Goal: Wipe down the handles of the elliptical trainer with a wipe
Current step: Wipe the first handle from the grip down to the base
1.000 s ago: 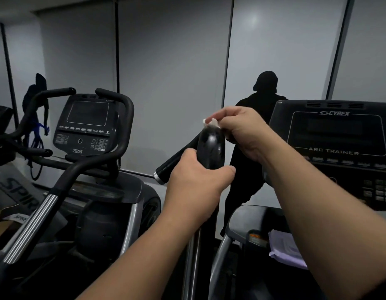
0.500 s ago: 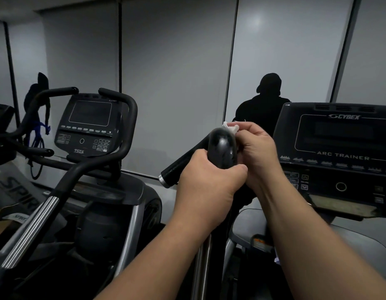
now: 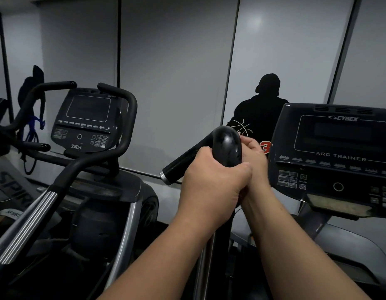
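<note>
Head view: the left hand [image 3: 211, 187] has its fingers wrapped round the black handle [image 3: 227, 146] of the Cybex Arc Trainer, just below its rounded top. The right hand [image 3: 253, 158] curls against the handle's far side, touching it; the wipe is hidden, so I cannot tell whether it is held. The console [image 3: 339, 156] stands at right.

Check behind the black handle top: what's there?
The right hand is curled against the far side of the handle, mostly hidden by it. No wipe shows now; it may be covered. The left hand grips the near side.
</note>
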Demonstrator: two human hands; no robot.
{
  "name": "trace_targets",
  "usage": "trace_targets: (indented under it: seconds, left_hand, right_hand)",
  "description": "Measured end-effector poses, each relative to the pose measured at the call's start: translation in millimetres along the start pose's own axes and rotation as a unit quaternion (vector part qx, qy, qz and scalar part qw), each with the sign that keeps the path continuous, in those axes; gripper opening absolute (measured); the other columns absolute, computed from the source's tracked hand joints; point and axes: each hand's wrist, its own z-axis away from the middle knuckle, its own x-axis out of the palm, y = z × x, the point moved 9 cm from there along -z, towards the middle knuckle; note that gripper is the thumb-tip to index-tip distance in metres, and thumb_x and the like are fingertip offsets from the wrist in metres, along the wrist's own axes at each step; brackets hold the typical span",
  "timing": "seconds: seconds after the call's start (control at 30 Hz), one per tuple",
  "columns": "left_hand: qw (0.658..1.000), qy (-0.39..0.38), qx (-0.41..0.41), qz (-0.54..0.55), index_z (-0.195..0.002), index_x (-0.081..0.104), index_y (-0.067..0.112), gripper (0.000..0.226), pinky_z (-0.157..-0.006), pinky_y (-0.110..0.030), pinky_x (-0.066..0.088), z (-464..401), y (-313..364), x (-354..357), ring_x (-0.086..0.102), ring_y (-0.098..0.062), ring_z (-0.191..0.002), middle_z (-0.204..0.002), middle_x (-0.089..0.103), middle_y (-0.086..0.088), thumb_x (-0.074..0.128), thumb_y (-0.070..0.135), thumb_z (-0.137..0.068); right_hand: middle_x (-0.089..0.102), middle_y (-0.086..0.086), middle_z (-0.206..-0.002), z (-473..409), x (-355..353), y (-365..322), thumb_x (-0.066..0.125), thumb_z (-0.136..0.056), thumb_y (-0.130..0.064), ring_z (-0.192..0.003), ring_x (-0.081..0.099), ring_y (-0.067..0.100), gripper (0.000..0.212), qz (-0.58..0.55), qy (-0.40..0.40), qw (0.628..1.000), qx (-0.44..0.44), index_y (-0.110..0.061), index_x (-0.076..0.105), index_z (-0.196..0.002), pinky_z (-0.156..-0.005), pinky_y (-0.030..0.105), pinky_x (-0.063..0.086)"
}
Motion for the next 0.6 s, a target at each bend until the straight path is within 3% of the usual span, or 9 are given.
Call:
trace_targets:
  seconds: [0.1, 0.2, 0.3, 0.4, 0.5, 0.6]
  left_hand:
    - [1.0, 0.002, -0.001, -0.003, -0.084, 0.06, 0.028, 0.02, -0.045, -0.007, 0.041, 0, 0, 1, 0.061, 0.009, -0.062, -0.074, 0.067, 0.009, 0.077, 0.036, -0.078]
    - [1.0, 0.006, -0.001, -0.001, -0.084, 0.06, 0.028, 0.02, -0.046, -0.008, 0.043, -1, -1, 0, 0.062, 0.008, -0.062, -0.075, 0.068, 0.009, 0.078, 0.035, -0.077]
    - [1.0, 0.004, 0.003, -0.009, -0.084, 0.06, 0.028, 0.02, -0.046, -0.007, 0.042, -2, -1, 1, 0.062, 0.009, -0.063, -0.075, 0.068, 0.009, 0.077, 0.036, -0.078]
    - [1.0, 0.003, 0.0, -0.006, -0.084, 0.061, 0.027, 0.019, -0.045, -0.009, 0.043, -2, -2, 0, 0.062, 0.006, -0.06, -0.076, 0.069, 0.006, 0.078, 0.03, -0.076]
    - [1.0, 0.003, 0.003, -0.013, -0.083, 0.06, 0.029, 0.019, -0.047, -0.009, 0.044, -1, -2, 0, 0.064, 0.006, -0.066, -0.076, 0.069, 0.008, 0.077, 0.035, -0.077]
    - [1.0, 0.005, 0.001, -0.007, -0.083, 0.06, 0.029, 0.019, -0.051, -0.013, 0.047, -1, -2, 1, 0.064, 0.003, -0.065, -0.075, 0.068, 0.009, 0.077, 0.035, -0.076]
  right_hand:
    - [0.051, -0.006, -0.043, 6, 6, 19, 0.05, -0.097, -0.006, -0.033, 0.048, 0.006, 0.023, -0.02, -0.036, 0.997, 0.069, -0.018, 0.046, -0.078, -0.036, 0.017, 0.039]
    - [0.054, -0.003, -0.048, 3, 1, 17, 0.053, -0.097, -0.002, -0.034, 0.051, 0.007, 0.019, -0.037, -0.008, 0.998, 0.053, -0.015, 0.05, -0.083, -0.036, 0.016, 0.041]
    - [0.052, -0.005, -0.043, 5, 8, 22, 0.051, -0.098, -0.007, -0.034, 0.051, 0.009, 0.02, -0.044, -0.041, 0.995, 0.083, -0.016, 0.047, -0.08, -0.037, 0.016, 0.041]
    - [0.054, -0.002, -0.046, 2, 1, 15, 0.052, -0.097, 0.002, -0.033, 0.051, 0.009, 0.017, -0.041, -0.007, 0.998, 0.051, -0.012, 0.053, -0.086, -0.035, 0.017, 0.041]
    - [0.051, -0.005, -0.041, 4, 8, 23, 0.051, -0.097, -0.007, -0.032, 0.05, 0.008, 0.023, -0.051, -0.038, 0.994, 0.088, -0.018, 0.046, -0.078, -0.037, 0.016, 0.04]
    - [0.049, -0.007, -0.04, 3, 1, 21, 0.051, -0.095, -0.002, -0.032, 0.047, 0.008, 0.02, -0.02, -0.007, 0.998, 0.053, -0.015, 0.048, -0.079, -0.036, 0.016, 0.038]
